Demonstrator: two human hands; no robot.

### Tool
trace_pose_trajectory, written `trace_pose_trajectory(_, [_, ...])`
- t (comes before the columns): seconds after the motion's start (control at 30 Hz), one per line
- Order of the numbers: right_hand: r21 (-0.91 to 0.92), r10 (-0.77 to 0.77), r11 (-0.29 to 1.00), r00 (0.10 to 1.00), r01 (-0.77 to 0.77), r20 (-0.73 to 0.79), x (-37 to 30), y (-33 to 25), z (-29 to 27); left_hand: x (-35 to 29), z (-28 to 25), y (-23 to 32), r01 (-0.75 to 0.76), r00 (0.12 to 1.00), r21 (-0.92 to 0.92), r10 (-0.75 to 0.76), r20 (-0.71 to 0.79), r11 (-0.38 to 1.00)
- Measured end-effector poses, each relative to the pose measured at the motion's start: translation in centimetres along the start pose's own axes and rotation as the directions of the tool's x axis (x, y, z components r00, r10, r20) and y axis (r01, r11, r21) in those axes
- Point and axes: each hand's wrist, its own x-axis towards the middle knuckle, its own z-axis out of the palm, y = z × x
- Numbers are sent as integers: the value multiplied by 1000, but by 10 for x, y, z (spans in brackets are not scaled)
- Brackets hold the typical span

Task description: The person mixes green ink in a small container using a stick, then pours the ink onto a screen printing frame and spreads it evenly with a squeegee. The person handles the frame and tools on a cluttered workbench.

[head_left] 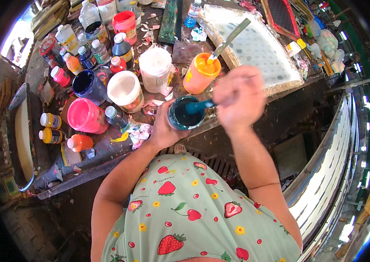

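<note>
My left hand (164, 130) is wrapped round a jar of dark teal paint (175, 124) at the table's front edge, tilting its mouth toward me. My right hand (241, 96), blurred by motion, grips a teal-coated stirring stick (203, 105) whose lower end dips into the jar. Just behind stands an orange paint tub (194, 84) with a flat paint-stained stick (232, 38) leaning in it. To the jar's left are a white paint tub (133, 102) and a taller white tub (154, 78).
A pink paint tub (91, 122), a dark blue tub (97, 92) and several small paint bottles crowd the table's left side. A framed printing screen (296, 85) lies at the right. Crumpled stained paper (139, 133) is beside my left wrist. Paint scraps litter the tabletop.
</note>
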Motion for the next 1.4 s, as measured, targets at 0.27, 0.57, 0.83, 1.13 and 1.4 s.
trace_pose_trajectory(0.27, [132, -24, 991, 987, 2, 160, 13, -33, 12, -2, -3, 2, -1, 1000, 42, 1, -21, 999])
trace_pose_trajectory(0.57, [167, 35, 985, 998, -45, 59, 3, -18, 5, -4, 2, -8, 15, 999, 7, -15, -41, 1000])
trace_pose_trajectory(0.83, [-68, 67, 996, 996, -64, 51, -35, 33, 8, 0, 2, -10, 3, 999, -19, -4, -42, 1000])
trace_pose_trajectory(1.13, [33, 109, 992, 949, -124, 294, -34, 32, -10, -1, 0, 1, 122, 992, -42, -122, -2, 992])
trace_pose_trajectory(1.4, [194, 106, 943, 796, -270, 596, -1, -27, -12, -2, -4, 4, 41, 999, 46, -40, -16, 998])
